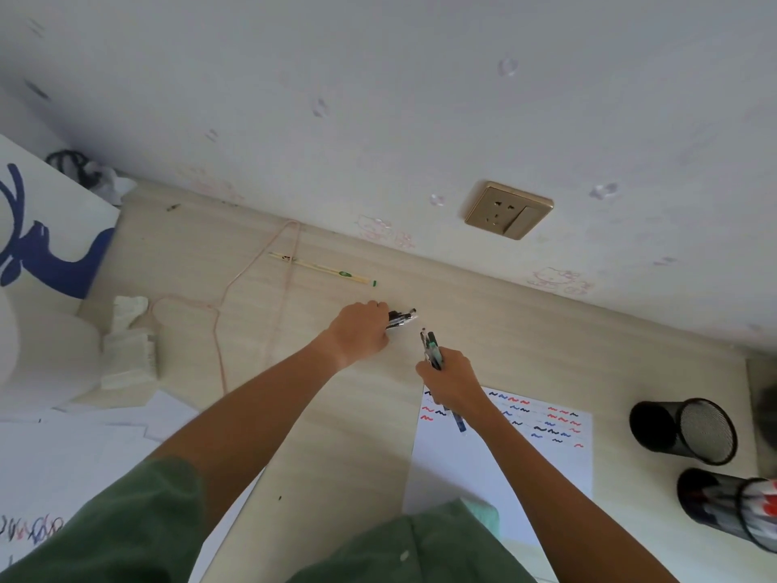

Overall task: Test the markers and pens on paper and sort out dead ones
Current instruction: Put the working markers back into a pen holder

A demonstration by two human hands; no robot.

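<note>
Pens (401, 320) lying bunched on worktop (336, 414) beyond test paper (525, 456), left hand (359, 332) fingers curling round them, right hand (452, 378) gripping second bundle (432, 349); probably light, stiff, slick, rolling—gripping mid-barrel.

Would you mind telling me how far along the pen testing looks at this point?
Well along: the test sheet carries rows of red, blue and black squiggles. The left hand grips a few pens on the desk; the right hand holds another bunch. One mesh cup lies empty, the other holds pens, so sorting remains.
</note>
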